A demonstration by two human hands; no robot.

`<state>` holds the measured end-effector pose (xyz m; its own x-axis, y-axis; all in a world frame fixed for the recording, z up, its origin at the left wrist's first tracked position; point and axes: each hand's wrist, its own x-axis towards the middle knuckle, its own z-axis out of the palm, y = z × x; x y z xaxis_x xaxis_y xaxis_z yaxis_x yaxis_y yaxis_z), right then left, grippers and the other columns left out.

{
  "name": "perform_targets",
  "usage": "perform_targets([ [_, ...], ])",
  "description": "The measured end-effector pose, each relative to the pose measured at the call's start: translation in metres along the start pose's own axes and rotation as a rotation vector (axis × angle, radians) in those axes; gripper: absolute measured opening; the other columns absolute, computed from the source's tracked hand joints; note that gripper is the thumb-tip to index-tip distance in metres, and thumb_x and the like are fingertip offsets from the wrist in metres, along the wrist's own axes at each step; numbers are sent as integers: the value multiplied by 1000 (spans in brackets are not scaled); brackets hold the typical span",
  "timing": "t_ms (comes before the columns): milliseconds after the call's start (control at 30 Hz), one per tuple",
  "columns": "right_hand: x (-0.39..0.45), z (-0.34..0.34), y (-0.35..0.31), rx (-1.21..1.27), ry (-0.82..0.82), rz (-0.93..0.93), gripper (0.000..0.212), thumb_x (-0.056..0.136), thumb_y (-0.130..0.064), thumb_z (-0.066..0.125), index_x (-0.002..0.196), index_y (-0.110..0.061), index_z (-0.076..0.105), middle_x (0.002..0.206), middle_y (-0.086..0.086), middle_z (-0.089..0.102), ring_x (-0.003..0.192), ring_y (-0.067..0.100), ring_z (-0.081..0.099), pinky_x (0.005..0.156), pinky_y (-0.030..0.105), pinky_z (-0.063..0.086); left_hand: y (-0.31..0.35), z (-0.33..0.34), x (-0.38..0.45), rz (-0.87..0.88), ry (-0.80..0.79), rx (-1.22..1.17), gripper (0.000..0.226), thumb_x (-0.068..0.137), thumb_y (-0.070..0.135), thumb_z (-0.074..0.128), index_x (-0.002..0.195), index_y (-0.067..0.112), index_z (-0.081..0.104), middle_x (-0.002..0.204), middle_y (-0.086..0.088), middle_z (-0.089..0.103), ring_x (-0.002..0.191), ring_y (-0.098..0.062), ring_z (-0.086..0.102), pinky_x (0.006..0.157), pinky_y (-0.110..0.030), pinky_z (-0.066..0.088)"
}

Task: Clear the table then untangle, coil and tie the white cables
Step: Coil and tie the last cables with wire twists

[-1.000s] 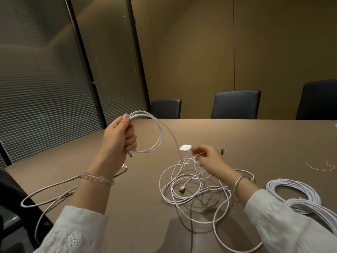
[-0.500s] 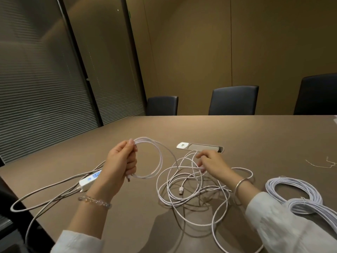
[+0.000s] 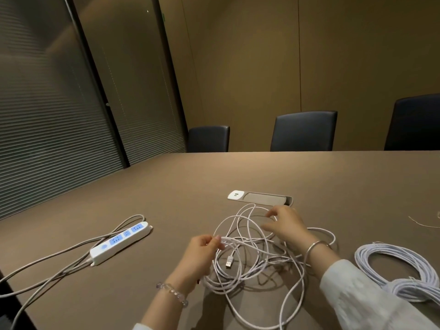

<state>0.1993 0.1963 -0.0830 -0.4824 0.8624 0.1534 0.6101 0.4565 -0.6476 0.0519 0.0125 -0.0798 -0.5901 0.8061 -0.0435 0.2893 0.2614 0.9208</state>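
**Both hands down in the tangle**

Low over the table (image 3: pixel 238 172), both hands work at the loose white cable (image 3: pixel 252 258), which sprawls in overlapping loops at the near centre. Left hand (image 3: pixel 202 252): fingers and thumb pinch a bundle of strands at the tangle's left edge; grip clenched on the cable. Beaded bracelet (image 3: pixel 172 291) on that wrist. Right hand (image 3: pixel 285 225): over the far side of the tangle, fingers spread and bent, tips at the upper loops. Motion blur there; cannot tell whether this grip has hold of a strand or only touches it. Metal bangle (image 3: pixel 316 246) on that wrist, pale sleeve (image 3: pixel 357 294) below it.

USB plug (image 3: pixel 229 261) lies inside the loops, just right of the left hand, flat on the table. One long strand runs off toward the near edge.

Coiled cable (image 3: pixel 392 267), white, many turns, rests at the right, apart from the tangle, partly behind the right sleeve.

Power strip (image 3: pixel 121 241), white with blue sockets, lies at the left, well apart from the tangle; grey leads (image 3: pixel 47 270) trail from it toward the near left edge.

Socket panel (image 3: pixel 260 198) sits in the tabletop just beyond the right hand. Thin loose wire (image 3: pixel 423 225) at the far right. Three dark chairs (image 3: pixel 304 132) stand along the far side.
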Motion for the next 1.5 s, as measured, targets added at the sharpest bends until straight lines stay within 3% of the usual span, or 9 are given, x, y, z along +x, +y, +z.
perform_targets([
  [200, -6, 11, -13, 278, -149, -136, 26, 73, -48, 80, 85, -25, 74, 84, -9, 72, 75, 5, 63, 68, 22, 50, 8, 22, 12, 18, -71, 40, 26, 102, 22, 51, 101, 5, 71, 43, 7, 32, 33, -6, 26, 37, -18, 24],
  [333, -7, 9, -20, 422, -324, -254, 14, 84, -26, 73, 98, -26, 76, 96, -5, 74, 89, 8, 69, 84, 28, 55, 9, 34, 19, 146, -138, -29, 21, 102, 24, 50, 117, 32, 61, 40, 12, 39, 38, -6, 30, 39, -21, 27],
  [433, -9, 6, -21, 523, -376, -266, 47, 89, 2, 55, 85, -39, 76, 96, -6, 76, 96, 9, 68, 89, 28, 54, 3, 42, 28, 169, -93, -74, 31, 102, 24, 50, 130, 36, 53, 43, 12, 37, 39, -6, 28, 38, -22, 27],
  [567, -10, 6, -18, 476, -380, -340, 33, 83, 0, 69, 91, -32, 73, 96, -7, 73, 95, 5, 66, 84, 21, 53, -2, 51, 38, 184, -53, -133, 43, 103, 22, 47, 137, 47, 40, 45, 13, 36, 41, -7, 27, 38, -22, 27],
  [733, -11, 8, -15, 298, -260, -366, 14, 90, -21, 67, 102, -16, 62, 88, 7, 69, 85, 23, 67, 80, 41, 54, 1, 54, 39, 210, -75, -233, 51, 101, 29, 51, 131, 64, 31, 50, 8, 28, 42, -8, 22, 39, -21, 22],
  [1000, -7, 13, -22, -189, -235, -492, 23, 100, -21, 45, 92, -8, 63, 95, 16, 65, 91, 32, 61, 76, 36, 46, 7, 48, 31, 145, -64, -376, 35, 103, 15, 44, 136, 27, 48, 52, 5, 30, 44, -9, 24, 40, -21, 26],
  [1133, -2, 11, -18, -274, -108, -480, 13, 97, -14, 46, 89, -17, 55, 100, 14, 63, 96, 34, 60, 79, 36, 45, 14, 35, 22, 103, 14, -489, 15, 98, 10, 55, 107, 18, 64, 69, -2, 61, 57, -10, 56, 54, -22, 47],
  [1300, 3, -28, -13, -333, 190, -410, 12, 99, -16, 44, 92, -17, 54, 99, 13, 63, 93, 35, 62, 74, 40, 46, 14, -1, 23, -28, 253, -300, 15, 90, -1, 55, 79, 9, 58, 72, -7, 55, 65, -17, 50, 60, -27, 42],
  [1500, -13, -82, -41, -448, 404, -497, 7, 97, -14, 52, 96, -12, 59, 95, 12, 63, 85, 36, 61, 64, 32, 33, 68, -9, 6, 308, 294, -140, 12, 92, 11, 60, 101, 20, 60, 99, 1, 63, 93, -15, 60, 74, -22, 46],
])
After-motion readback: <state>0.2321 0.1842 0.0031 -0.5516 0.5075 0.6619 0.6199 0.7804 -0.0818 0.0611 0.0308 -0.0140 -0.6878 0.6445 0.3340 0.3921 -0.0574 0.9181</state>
